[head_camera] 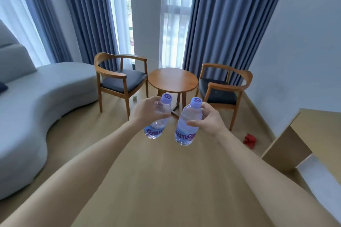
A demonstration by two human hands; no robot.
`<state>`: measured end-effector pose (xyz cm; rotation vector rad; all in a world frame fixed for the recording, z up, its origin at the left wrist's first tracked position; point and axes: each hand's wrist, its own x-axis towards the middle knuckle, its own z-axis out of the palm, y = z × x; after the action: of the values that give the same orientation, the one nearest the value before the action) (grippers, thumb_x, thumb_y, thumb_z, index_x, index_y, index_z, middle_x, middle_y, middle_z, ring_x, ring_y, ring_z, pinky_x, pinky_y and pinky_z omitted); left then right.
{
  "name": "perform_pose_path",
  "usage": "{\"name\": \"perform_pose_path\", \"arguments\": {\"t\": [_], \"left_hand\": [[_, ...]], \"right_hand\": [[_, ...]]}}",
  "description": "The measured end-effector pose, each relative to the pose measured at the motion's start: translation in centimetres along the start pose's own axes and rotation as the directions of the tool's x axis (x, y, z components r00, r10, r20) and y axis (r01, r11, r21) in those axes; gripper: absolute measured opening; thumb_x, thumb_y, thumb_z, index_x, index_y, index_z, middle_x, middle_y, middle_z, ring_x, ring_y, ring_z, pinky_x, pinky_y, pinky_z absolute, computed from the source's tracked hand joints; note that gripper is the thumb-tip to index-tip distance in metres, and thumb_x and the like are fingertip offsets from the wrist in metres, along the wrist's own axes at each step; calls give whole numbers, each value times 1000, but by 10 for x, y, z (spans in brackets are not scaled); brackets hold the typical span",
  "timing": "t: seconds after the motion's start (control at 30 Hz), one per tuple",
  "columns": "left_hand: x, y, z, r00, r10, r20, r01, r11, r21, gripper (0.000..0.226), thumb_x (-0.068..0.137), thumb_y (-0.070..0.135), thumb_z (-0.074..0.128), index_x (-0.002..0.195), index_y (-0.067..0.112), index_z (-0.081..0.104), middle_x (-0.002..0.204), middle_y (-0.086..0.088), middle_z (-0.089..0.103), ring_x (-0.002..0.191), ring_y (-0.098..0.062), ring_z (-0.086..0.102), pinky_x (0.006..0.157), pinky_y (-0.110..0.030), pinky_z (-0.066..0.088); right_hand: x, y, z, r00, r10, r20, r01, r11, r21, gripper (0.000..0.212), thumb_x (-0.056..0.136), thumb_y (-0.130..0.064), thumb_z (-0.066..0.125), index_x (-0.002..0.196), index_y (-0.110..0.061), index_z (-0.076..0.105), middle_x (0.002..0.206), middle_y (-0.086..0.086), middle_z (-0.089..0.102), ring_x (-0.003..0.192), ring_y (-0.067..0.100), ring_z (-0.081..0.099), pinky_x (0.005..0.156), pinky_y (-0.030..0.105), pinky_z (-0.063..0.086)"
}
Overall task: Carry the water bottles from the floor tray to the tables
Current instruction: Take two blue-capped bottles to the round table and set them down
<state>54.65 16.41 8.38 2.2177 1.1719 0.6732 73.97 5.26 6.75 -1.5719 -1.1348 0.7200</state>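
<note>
Water bottles held out toward round wooden table (173, 79).
Left hand (145, 110) gripping left bottle (159, 118); right hand (209, 119) gripping right bottle (187, 122), purple caps up.

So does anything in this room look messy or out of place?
One thing: a crumpled red object lies on the wooden floor near the right chair; I can't tell what it is. A small pale item sits under the left chair. Both water bottles look capped and intact.
</note>
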Motion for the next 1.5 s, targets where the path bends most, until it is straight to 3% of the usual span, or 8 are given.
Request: {"name": "perform_pose_path", "arguments": {"t": [0.17,0.3,0.53,0.73,0.87,1.03,1.2,1.5], "left_hand": [[57,-50,-8,994,-82,-77,81,997,-14,80,61,59,76,128,21,54,122,-2,65,108,-20,60,87,-38,53],[110,-74,4,989,-109,-102,108,994,-11,79,61,60,75,128,23,55,121,-1,65,105,-18,63,84,-37,54],[246,-90,46,981,-148,-124,149,989,-4,77,60,60,75,126,25,56,118,1,67,103,-17,64,82,-34,54],[366,-87,75,977,-177,-116,171,983,-61,68,63,52,78,122,26,56,114,4,67,99,-14,63,76,-30,53],[433,-101,96,977,-182,-110,174,981,-83,65,62,54,78,117,27,58,107,6,68,97,-13,64,79,-36,56],[523,-134,130,982,-186,-3,186,980,-73,69,63,53,78,124,29,56,110,8,67,95,-10,62,82,-30,53],[633,-179,159,981,-191,27,193,977,-95,68,63,53,77,123,30,56,115,5,67,102,-15,62,86,-37,54],[810,-241,186,969,-219,111,233,965,-123,70,64,45,80,126,27,54,119,5,65,108,-16,61,88,-33,50]], "right_hand": [[74,16,32,996,38,81,-39,999,13,59,60,-9,86,112,-16,58,104,5,71,96,20,67,83,33,55],[143,41,41,991,38,132,-40,999,12,56,60,-11,87,109,-16,60,102,5,72,96,22,68,83,35,56],[289,89,27,985,19,170,-26,999,42,57,60,-10,86,110,-15,59,101,3,72,91,14,69,74,20,55],[412,117,-13,989,67,135,-74,996,46,61,57,-9,87,112,-17,60,102,2,71,94,18,68,85,37,56],[477,135,-24,993,90,81,-93,995,28,61,58,-9,87,112,-21,61,102,-2,71,93,14,67,82,31,55],[561,168,-25,989,135,65,-136,991,11,60,59,-8,86,112,-18,60,101,-1,72,90,11,68,75,23,54],[662,203,-15,981,190,40,-187,979,-78,66,56,-13,88,114,-19,58,104,-3,70,92,10,67,82,30,55],[832,243,-2,960,271,-78,-280,948,-151,62,59,-16,86,114,-24,56,107,-8,67,99,9,62,85,32,55]]}}
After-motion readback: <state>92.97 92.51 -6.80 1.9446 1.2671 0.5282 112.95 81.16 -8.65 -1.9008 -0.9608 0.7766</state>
